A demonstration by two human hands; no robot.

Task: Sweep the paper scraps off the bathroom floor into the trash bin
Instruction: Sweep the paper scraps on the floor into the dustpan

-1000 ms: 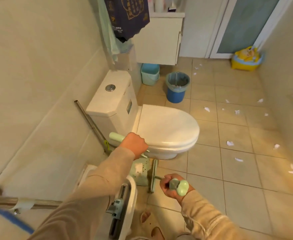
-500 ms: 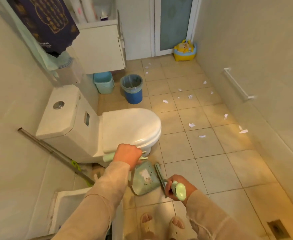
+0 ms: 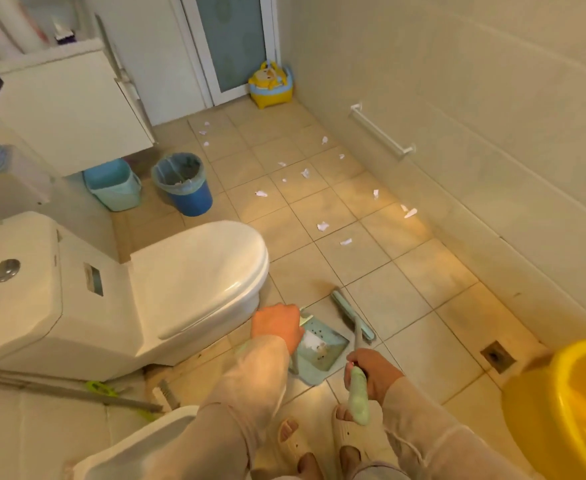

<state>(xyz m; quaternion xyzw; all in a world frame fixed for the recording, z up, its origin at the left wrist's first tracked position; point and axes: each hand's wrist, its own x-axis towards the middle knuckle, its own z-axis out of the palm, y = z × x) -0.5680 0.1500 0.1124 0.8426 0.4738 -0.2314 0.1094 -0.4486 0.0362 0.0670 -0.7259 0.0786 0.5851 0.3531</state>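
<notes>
Two hands in the lower centre of the frame, both closed. Left hand [image 3: 277, 325] wrapped around the handle of one pale green plastic dustpan [image 3: 322, 351], a shallow rectangular tray resting on the floor just right of the toilet base, with a white scrap and dark specks inside. Right hand [image 3: 371, 374] gripping the soft-looking green handle of one small broom [image 3: 352, 318], its long narrow head lying flat on the tile just beyond the dustpan's upper right edge.

About sixteen paper scraps [image 3: 322, 226], small, white, crumpled and torn, scattered over the glossy beige square floor tiles [image 3: 406, 299] across the middle and upper middle of the frame, well apart from the dustpan.

One round blue trash bin [image 3: 187, 194] with a thin plastic liner folded over its rim, upper left of centre. Just left of it, one squarish light teal bucket [image 3: 115, 185] under the white cabinet [image 3: 66, 109].

One smooth white ceramic toilet [image 3: 167, 282], lid closed, filling the left middle. One yellow plastic basin [image 3: 561, 407], round, cut off at the lower right edge. One yellow and blue child's potty [image 3: 271, 86] by the frosted door at top centre. One white towel bar [image 3: 381, 133] on the right wall. One square floor drain [image 3: 497, 355] at lower right. Two beige slippers [image 3: 350, 434] at bottom centre.
</notes>
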